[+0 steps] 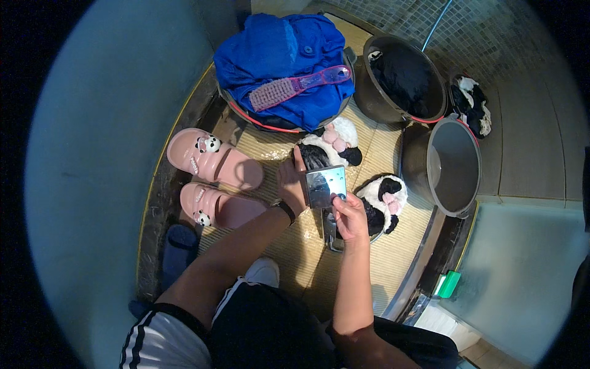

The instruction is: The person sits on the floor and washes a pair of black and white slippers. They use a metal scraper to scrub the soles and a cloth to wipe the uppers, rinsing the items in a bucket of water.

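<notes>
My right hand (350, 217) is closed around a flat, shiny device, apparently a smartphone (326, 187), with the thumb on its lit face. At the device's left edge is my left hand (291, 184), a finger pointing up and a dark band on the wrist. Whether this hand grips the device is hidden. Just beyond it lies a black-and-white plush panda (339, 138) with a pink bow. A second plush panda (387, 200) is to the right of my right hand, partly over a metal-edged object (333, 237) that my hand mostly covers.
A dark tub (348, 104) holds blue cloth (276, 50) topped by a pink-edged scrubbing brush (299, 87). Right of it stand a bucket (382, 99) of dark contents and another bucket (454, 166). Pink panda slides (221, 180) sit left on ribbed flooring (272, 240), near glass panels.
</notes>
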